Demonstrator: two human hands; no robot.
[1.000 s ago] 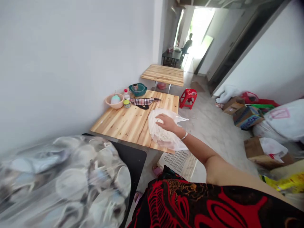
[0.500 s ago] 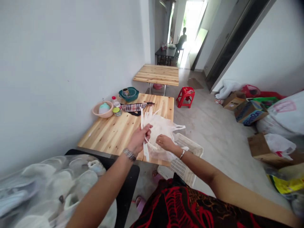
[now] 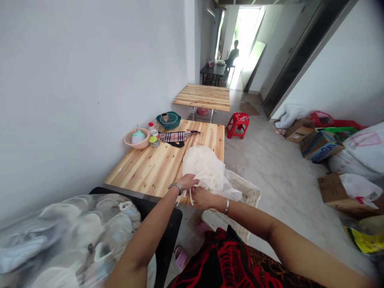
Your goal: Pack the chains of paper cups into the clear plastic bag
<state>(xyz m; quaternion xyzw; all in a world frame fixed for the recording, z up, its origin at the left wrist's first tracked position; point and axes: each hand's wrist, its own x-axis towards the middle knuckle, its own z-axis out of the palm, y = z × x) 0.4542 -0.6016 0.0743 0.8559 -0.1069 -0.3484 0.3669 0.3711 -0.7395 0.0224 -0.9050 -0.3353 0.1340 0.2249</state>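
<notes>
A white, translucent plastic bag (image 3: pixel 204 162) lies bunched on the near right corner of the wooden table (image 3: pixel 147 172). It looks full, but its contents cannot be made out. My left hand (image 3: pixel 189 181), with a metal-banded watch at the wrist, is closed on the bag's gathered near end. Close beside it, my right hand (image 3: pixel 202 197) has its fingers curled at the same gathered end. Thin white strips of the bag hang between and below the two hands. Both sets of fingertips are partly hidden.
A white plastic basket (image 3: pixel 252 191) stands right of the table. On the table are a pink basin (image 3: pixel 128 141), a teal basin (image 3: pixel 178 120), a bottle and plaid cloth (image 3: pixel 175 137). A clear bag of white rounded pieces (image 3: pixel 87 226) sits left. Beyond are a red stool (image 3: pixel 238 124) and cardboard boxes.
The bag's loose handles, spread upward before, are now gathered toward me, and its rounded body faces away. Both hands have moved nearer to me and closer together.
</notes>
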